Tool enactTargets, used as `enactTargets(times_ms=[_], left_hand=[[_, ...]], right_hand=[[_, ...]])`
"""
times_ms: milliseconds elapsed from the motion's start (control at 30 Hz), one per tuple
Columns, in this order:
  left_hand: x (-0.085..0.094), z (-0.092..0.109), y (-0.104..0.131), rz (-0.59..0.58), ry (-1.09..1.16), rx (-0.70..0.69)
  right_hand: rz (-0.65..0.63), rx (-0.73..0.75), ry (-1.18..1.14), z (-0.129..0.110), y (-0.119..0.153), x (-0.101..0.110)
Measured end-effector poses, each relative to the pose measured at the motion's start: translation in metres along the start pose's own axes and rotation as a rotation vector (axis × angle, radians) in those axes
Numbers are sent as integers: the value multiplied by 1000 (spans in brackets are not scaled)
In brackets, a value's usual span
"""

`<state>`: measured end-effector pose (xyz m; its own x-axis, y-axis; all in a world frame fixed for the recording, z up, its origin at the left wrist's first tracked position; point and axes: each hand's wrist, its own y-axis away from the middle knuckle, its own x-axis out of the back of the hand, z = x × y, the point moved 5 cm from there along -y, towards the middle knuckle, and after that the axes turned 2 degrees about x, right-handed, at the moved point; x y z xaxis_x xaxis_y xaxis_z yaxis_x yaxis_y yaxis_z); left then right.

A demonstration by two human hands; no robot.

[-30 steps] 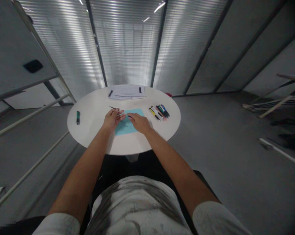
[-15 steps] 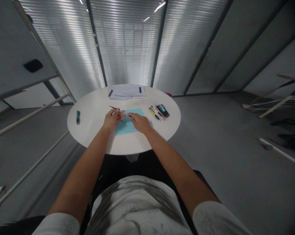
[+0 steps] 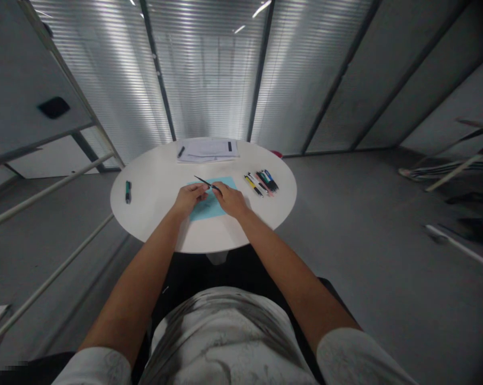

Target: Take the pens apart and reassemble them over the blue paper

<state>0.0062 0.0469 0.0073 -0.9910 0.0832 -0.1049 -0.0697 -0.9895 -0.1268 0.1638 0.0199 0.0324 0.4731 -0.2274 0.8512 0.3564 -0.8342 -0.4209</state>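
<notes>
A slim dark pen (image 3: 202, 180) slants between my two hands above a light blue sheet of paper (image 3: 207, 213). Its thin end points up and to the left. My right hand (image 3: 230, 200) is closed on the thicker end near the sheet's right side. On the other side, my left hand (image 3: 188, 199) has its fingertips pinched at the middle of the pen, with the other fingers curled. Both hands hide parts of the sheet. Small dark marks on the paper are too faint to read.
Several pens and markers (image 3: 261, 183) lie to the right on the round white table (image 3: 153, 219). A green marker (image 3: 128, 192) lies at the left. Stacked papers (image 3: 207, 151) sit at the far edge. A whiteboard frame (image 3: 53, 182) stands on the left.
The pen has shifted right and now reaches across to my right hand. My left hand has turned, its fingers more curled and closer to the right hand.
</notes>
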Motion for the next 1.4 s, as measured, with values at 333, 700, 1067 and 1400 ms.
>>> enactTargets(times_ms=[333,700,1067,1400], left_hand=[[0,0,0,131,-1205,-295],[5,-10,-4,64,-767,-268],[15,-3,1,247,-1129,-214],[20,-5,-3,209,-955,-220]], right_hand=[[126,-109,-44,7,-1,7],[12,-80,62,1,1,5],[-27,-94,95,3,1,2],[-22,-101,111,5,0,1]])
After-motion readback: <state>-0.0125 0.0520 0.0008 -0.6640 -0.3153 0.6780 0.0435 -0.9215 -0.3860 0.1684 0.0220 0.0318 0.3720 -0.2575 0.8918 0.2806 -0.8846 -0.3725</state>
